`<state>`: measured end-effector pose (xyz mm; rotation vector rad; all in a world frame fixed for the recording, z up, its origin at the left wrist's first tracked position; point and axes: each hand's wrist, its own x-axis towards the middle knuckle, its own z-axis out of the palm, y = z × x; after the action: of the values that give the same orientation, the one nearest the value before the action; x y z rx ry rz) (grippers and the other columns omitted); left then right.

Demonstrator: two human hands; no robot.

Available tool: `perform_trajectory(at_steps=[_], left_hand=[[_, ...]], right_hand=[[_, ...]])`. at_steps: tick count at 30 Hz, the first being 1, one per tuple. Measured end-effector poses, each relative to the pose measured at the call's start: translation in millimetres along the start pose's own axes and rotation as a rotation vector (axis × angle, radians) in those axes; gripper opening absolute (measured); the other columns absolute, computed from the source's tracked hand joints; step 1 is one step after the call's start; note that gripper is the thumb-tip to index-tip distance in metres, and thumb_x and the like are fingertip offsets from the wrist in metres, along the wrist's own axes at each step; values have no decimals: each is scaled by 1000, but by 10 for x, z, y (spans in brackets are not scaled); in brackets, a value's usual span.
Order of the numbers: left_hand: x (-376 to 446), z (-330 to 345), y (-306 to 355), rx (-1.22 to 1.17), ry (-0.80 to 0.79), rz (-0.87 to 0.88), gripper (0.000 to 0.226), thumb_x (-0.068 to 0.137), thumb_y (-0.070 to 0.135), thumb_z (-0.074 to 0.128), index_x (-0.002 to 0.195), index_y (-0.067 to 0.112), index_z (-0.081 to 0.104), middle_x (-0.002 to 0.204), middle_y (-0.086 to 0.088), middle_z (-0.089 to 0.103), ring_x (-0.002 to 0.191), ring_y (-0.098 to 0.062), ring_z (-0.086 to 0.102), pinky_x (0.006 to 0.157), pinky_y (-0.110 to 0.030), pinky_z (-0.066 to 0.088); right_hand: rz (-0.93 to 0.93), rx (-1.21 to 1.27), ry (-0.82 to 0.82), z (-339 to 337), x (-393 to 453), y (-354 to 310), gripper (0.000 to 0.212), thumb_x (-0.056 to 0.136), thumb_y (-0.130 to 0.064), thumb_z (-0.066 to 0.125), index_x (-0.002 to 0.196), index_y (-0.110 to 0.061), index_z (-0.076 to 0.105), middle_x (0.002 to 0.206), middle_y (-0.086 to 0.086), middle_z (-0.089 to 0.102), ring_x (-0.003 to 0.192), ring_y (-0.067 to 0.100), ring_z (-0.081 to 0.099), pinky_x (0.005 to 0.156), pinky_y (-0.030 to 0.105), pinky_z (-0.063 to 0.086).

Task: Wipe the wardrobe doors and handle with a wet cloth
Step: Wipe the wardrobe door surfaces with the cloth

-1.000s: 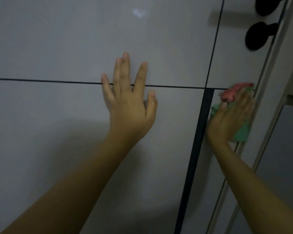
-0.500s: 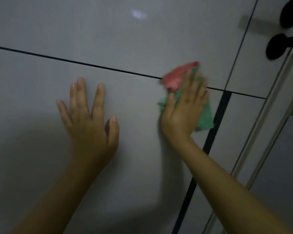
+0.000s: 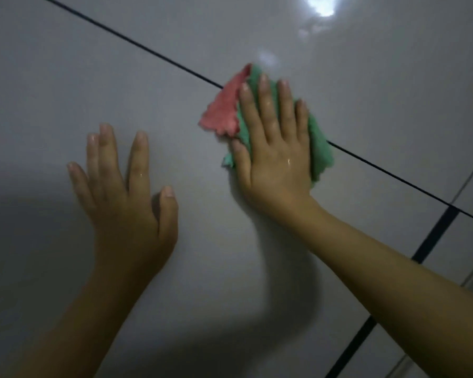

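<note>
Flat and spread, the right hand [image 3: 273,148] presses the cloth [image 3: 230,110] against the glossy grey wardrobe door [image 3: 202,268], straight fingers [image 3: 264,99] laid over the green part while a red corner sticks out to their left. That cloth lies right across the thin dark seam [image 3: 137,45] between panels. Beside it, apart from the cloth, the left hand [image 3: 126,203] rests open-palmed on the door, fingers splayed. Both hands look perhaps wet; the dim light makes this uncertain.
</note>
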<state>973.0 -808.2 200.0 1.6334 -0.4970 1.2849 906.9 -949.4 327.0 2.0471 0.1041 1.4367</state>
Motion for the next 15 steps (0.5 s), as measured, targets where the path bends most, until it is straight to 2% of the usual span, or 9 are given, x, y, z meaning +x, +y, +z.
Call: perform_trajectory(at_steps=[4,6,9,12,15], left_hand=[[-143,-220,-380,19,-2,-92,64,90,28,37,147,0,28,152,-32,15,142,-43,10,114,-55,1],[-203,-320,-521,8,1,-111,64,90,28,37,146,0,28,152,-31,17,142,-43,12,114,-56,4],[-244,-390,-700,-16,-36,-85,64,89,29,38,145,0,32,151,-30,21,141,-43,17,114,-59,9],[-224,-465,-893,-4,-9,-130,65,86,28,39,145,1,34,152,-28,22,141,-43,19,115,-57,10],[-183,-436,-1014,29,16,-177,65,87,30,38,145,2,33,152,-27,23,142,-42,19,115,-57,10]], right_hand=[[-497,51,-193,8,-497,-157,50,97,-32,36,143,-13,38,151,8,30,142,32,25,117,44,10],[-617,4,-247,-39,-493,-47,50,99,-34,31,145,-15,37,151,6,30,142,28,25,118,41,11],[-487,-53,-215,-45,-113,-127,53,98,-34,34,147,-14,30,153,7,28,143,29,21,119,39,2],[-282,-34,-110,107,580,-657,57,100,-36,33,150,-11,24,157,13,21,145,34,13,118,41,-3],[-292,-4,-54,275,886,-1227,57,100,-35,33,150,-10,25,157,13,21,145,35,14,117,45,1]])
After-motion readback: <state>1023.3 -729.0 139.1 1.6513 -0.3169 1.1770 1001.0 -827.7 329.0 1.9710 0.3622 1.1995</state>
